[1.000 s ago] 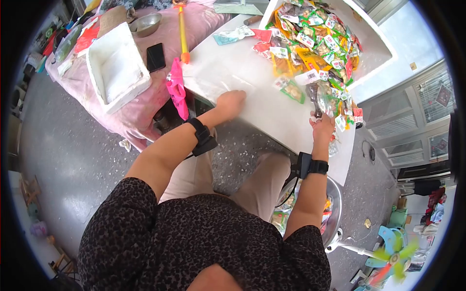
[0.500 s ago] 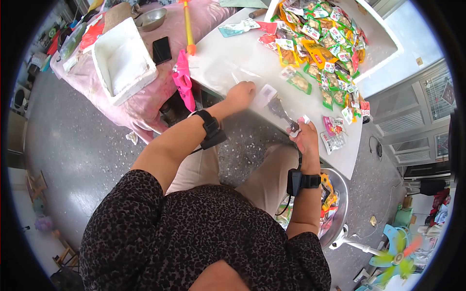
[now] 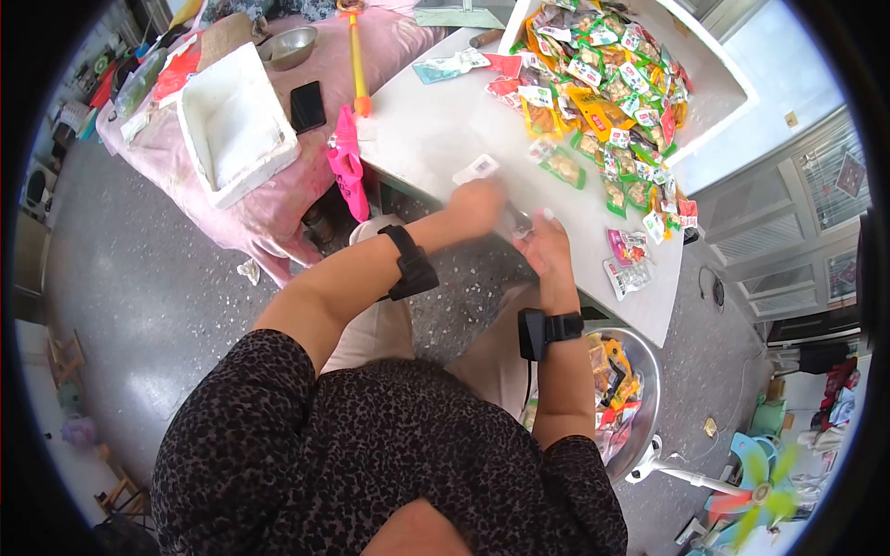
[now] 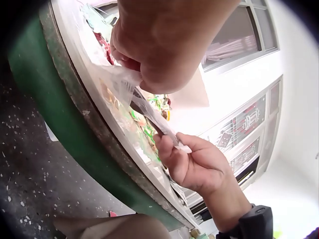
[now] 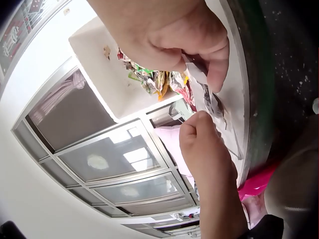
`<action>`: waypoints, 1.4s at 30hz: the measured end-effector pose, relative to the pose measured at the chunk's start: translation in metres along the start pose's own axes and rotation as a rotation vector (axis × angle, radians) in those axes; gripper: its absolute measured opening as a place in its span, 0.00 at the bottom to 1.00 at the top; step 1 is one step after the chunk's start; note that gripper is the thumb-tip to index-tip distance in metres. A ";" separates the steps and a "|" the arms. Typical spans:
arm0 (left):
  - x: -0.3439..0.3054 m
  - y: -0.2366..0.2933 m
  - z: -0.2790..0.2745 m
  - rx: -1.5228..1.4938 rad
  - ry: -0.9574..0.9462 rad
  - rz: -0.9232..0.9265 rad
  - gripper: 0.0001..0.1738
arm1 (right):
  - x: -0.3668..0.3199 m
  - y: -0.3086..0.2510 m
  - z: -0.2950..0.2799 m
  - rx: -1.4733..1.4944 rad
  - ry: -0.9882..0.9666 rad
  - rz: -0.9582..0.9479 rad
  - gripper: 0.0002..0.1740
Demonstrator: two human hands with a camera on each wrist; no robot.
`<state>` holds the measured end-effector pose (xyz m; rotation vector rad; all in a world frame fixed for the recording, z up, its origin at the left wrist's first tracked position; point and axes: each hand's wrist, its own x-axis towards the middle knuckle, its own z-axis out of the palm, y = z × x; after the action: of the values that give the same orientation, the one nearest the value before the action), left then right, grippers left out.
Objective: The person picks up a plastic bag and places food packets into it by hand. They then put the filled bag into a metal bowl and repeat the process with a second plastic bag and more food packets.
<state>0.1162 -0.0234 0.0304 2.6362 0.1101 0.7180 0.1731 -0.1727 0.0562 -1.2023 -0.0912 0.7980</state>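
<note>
- White table [image 3: 649,315], near edge: we find both hands working at the rim, above the person's lap.
- We record the left hand [image 3: 477,204] with fingers curled, gripping the mouth of a clear bag [image 4: 119,79] that lies on the tabletop.
- We record the right hand [image 3: 545,246] pinching one end of a long packet [image 4: 149,112] between thumb and forefinger. The packet spans the gap between the two hands, its far end at or inside the bag mouth; we cannot tell how far in it sits.
- Risk one: the pinch covers only the packet's tip. We judge that a snag on the bag film could pull it free, dropping it off the rim towards the floor.
- Risk two: the film looks thin and bunched under the left hand. A forced push could fold the mouth closed or tear it.
- Risk three: loose packets [image 3: 629,269] lie just beside the right forearm, near the table edge. A sweep of the arm could knock them off, and not necessarily into the metal basin [image 3: 656,389] below.
- Risk four: the pile [image 3: 603,83] is heaped and could slide if the table is jolted.
</note>
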 end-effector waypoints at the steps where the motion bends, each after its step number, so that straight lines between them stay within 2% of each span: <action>1: 0.002 0.008 -0.011 -0.008 -0.061 -0.030 0.07 | 0.007 0.005 0.008 0.055 -0.008 -0.013 0.08; 3: 0.003 0.024 -0.029 -0.026 -0.182 -0.088 0.06 | 0.012 0.008 0.020 0.062 -0.030 0.020 0.08; 4: 0.002 0.025 -0.030 -0.032 -0.164 -0.057 0.06 | 0.014 0.007 0.023 0.065 -0.041 0.035 0.09; 7: 0.002 0.020 -0.032 -0.019 -0.147 0.018 0.06 | 0.027 0.000 0.013 -0.395 -0.103 0.172 0.07; 10: 0.000 0.015 -0.030 -0.008 -0.178 0.047 0.06 | 0.032 -0.002 0.010 -0.365 -0.098 0.176 0.04; 13: 0.001 0.011 -0.025 -0.065 -0.163 0.067 0.06 | 0.032 0.005 0.021 -0.015 -0.145 0.131 0.10; 16: 0.004 0.009 -0.025 -0.074 -0.152 0.049 0.06 | 0.028 0.001 0.032 -0.100 -0.166 0.100 0.13; 19: 0.003 0.004 -0.027 -0.074 -0.140 0.055 0.06 | 0.027 0.007 0.031 -0.238 -0.054 0.046 0.16; 22: 0.002 0.001 -0.025 -0.082 -0.154 0.031 0.06 | 0.021 0.009 0.031 -0.018 -0.136 0.034 0.18; 25: 0.005 0.004 -0.029 -0.145 -0.203 -0.031 0.07 | 0.030 0.014 0.033 0.222 -0.240 0.075 0.10; 27: 0.009 0.005 -0.037 -0.223 -0.276 -0.117 0.08 | 0.045 0.020 0.039 0.328 -0.217 0.048 0.09; 31: 0.014 -0.008 -0.036 -0.207 -0.175 -0.046 0.09 | 0.056 0.022 0.039 0.471 -0.162 0.070 0.08; 33: 0.017 -0.008 -0.042 -0.233 -0.192 -0.031 0.08 | 0.053 0.015 0.028 0.353 -0.214 0.005 0.08; 34: 0.016 -0.014 -0.033 -0.234 -0.139 0.003 0.07 | 0.050 0.007 0.019 0.294 -0.234 -0.027 0.08; 36: 0.015 -0.030 -0.010 -0.236 -0.031 0.067 0.05 | 0.041 -0.018 0.007 0.243 -0.100 -0.048 0.09; 39: 0.022 -0.029 -0.011 -0.272 -0.036 0.105 0.04 | 0.041 -0.052 -0.025 0.151 0.039 -0.116 0.09; 42: 0.025 -0.033 -0.002 -0.326 0.037 0.148 0.03 | 0.049 -0.081 -0.058 0.060 0.149 -0.199 0.09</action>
<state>0.1375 0.0118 0.0310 2.3361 -0.1798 0.7625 0.2766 -0.1994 0.0863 -1.1719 -0.0634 0.5320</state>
